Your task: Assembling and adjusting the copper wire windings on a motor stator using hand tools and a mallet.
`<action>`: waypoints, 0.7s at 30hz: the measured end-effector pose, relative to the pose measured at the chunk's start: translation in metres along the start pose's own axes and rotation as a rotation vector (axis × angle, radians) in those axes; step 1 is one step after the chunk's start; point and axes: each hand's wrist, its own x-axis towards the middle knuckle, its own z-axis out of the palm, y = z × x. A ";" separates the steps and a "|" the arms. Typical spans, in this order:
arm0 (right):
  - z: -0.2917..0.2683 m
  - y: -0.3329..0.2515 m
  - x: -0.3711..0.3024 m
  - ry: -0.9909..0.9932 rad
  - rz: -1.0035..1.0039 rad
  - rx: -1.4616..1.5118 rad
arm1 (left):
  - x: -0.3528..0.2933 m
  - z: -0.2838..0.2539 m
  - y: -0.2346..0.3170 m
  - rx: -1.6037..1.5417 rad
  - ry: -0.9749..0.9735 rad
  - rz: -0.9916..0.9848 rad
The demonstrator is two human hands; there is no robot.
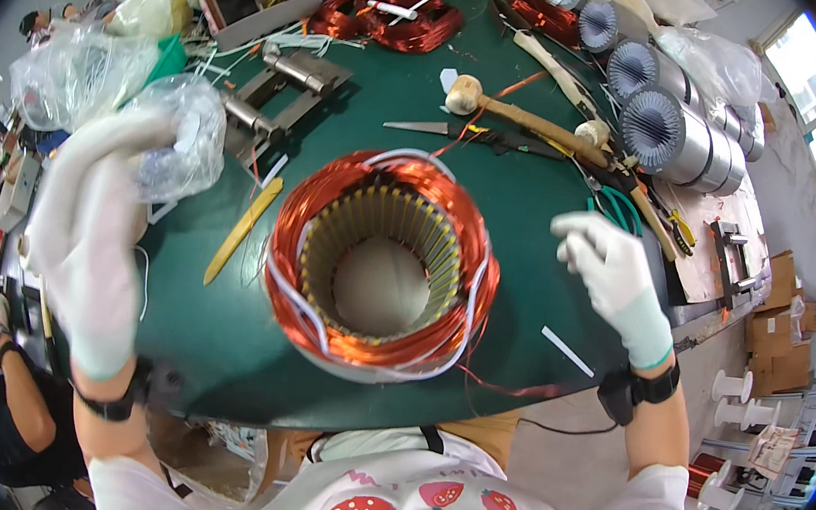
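A motor stator point(382, 262) stands upright at the middle of the near table edge. Orange copper windings ring its top, with white sleeves looped around them and yellow slot liners inside the bore. To its left my left hand point(84, 228), in a white glove and blurred by motion, is raised near a clear plastic bag with its fingers stretched and bent over; I see nothing held. My right hand point(612, 273), gloved too, hovers right of the stator, fingers loosely bent and apart with nothing in them. A short white tube point(568, 351) lies below it.
Left of the stator lies a yellow flat stick point(244, 231). Behind it are scissors point(477, 136), a mallet point(529, 118), green-handled pliers point(618, 208) and copper coils point(390, 13). Several metal stator cores point(678, 140) line the right; a metal fixture point(286, 90) and plastic bags point(81, 77) occupy the left.
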 end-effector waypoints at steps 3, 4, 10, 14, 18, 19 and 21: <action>-0.013 0.026 0.012 -0.011 -0.168 -0.187 | 0.005 -0.036 -0.031 0.052 0.196 0.060; -0.018 0.031 0.027 0.040 -0.310 -0.283 | 0.012 -0.039 -0.044 0.146 0.169 0.090; -0.004 0.027 0.204 0.069 -0.591 -0.401 | 0.038 0.002 -0.092 -0.372 0.168 -0.377; 0.031 0.013 0.302 -0.085 -0.645 -0.420 | 0.028 0.015 -0.076 -0.201 0.081 -0.190; 0.046 0.011 0.352 -0.210 -0.517 -0.648 | 0.021 0.012 -0.056 -0.067 0.033 -0.132; 0.048 0.014 0.359 -0.223 -0.542 -0.653 | 0.019 0.011 -0.054 -0.051 0.018 -0.121; 0.052 0.020 0.368 -0.267 -0.540 -0.604 | 0.016 0.011 -0.050 0.016 0.006 -0.232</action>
